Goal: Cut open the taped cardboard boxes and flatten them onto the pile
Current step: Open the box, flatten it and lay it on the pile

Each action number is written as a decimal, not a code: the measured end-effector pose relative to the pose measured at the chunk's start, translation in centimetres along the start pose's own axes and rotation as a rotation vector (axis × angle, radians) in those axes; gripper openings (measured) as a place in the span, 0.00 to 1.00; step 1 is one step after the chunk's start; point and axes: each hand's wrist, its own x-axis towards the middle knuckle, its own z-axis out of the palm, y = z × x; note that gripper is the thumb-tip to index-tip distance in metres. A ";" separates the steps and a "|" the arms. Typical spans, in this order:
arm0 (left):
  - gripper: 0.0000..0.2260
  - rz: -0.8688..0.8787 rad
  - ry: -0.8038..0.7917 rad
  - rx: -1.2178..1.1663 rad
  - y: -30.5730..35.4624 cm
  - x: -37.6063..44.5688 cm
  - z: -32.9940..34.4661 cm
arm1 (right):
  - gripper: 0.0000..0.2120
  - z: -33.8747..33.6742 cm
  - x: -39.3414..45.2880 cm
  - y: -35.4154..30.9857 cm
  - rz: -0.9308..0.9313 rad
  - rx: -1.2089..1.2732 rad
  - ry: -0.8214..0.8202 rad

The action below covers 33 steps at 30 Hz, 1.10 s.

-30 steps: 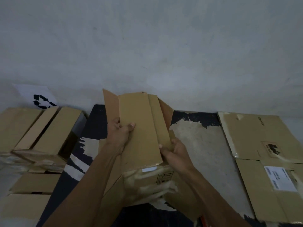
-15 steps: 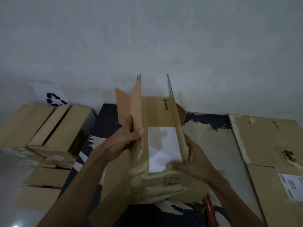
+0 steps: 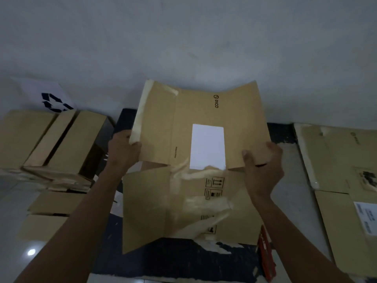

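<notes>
**Opened box held in mid-air, half spread — where it could slip**

The biggest risk is the large brown cardboard box (image 3: pixel 195 160), cut open and spread into a wide panel sheet, folding back on itself. It is held up off the dark, paint-scuffed mat (image 3: pixel 183 260) at the middle of the scene, its upper panels still angled along their creases and its lower flaps hanging loose. Only the two side edges are gripped, so the sheet could buckle at a crease and close again before it reaches the pile.

The left hand (image 3: pixel 123 149) curls its fingers round the left edge, over a strip of pale tape. The right hand (image 3: pixel 263 160) pinches the right edge, thumb on the front face, fingers behind. Both grips sit at mid-height, so the unsupported lower flaps could catch on the mat or on something below.

The pile of flattened brown cardboard sheets (image 3: pixel 338 180) lies to the right on the grey floor, well apart from the held box. A swing across could land askew, or overhang the pile's near edge.

Smaller — loose, crinkled clear tape (image 3: pixel 195 174) across the middle could stick to a hand or to another sheet.

Smallest: a red tool (image 3: pixel 265 256), likely the cutter, lies partly under the box's lower right corner and could be knocked or covered.
</notes>
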 end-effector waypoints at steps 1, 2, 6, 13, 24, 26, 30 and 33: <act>0.15 -0.014 0.003 0.015 -0.4 0.5 0.9 | 0.27 0.7 0.4 0.6 0.015 -0.024 -0.037; 0.16 -0.031 0.000 0.033 -0.9 1.1 1.8 | 0.26 1.3 0.7 1.1 0.032 -0.045 -0.072; 0.18 -0.084 -0.088 0.100 -3.1 3.2 4.8 | 0.24 3.0 0.9 3.7 0.095 -0.135 -0.150; 0.21 -0.223 -0.144 0.275 -7.8 5.4 8.9 | 0.33 4.5 -0.7 10.2 0.204 -0.598 -0.357; 0.28 0.354 -0.276 0.511 -9.9 -5.9 17.4 | 0.37 4.8 -2.8 13.5 0.064 -1.036 -0.637; 0.29 0.356 -0.314 0.578 -11.5 -7.2 18.9 | 0.34 4.9 -4.4 13.5 -0.194 -1.000 -0.635; 0.28 0.377 -0.268 0.606 -12.6 -7.4 19.8 | 0.32 5.1 -10.0 15.2 -0.447 -0.879 -0.814; 0.28 0.440 -0.234 0.546 -13.2 -9.8 20.3 | 0.32 5.1 -10.9 16.3 -0.482 -0.921 -0.757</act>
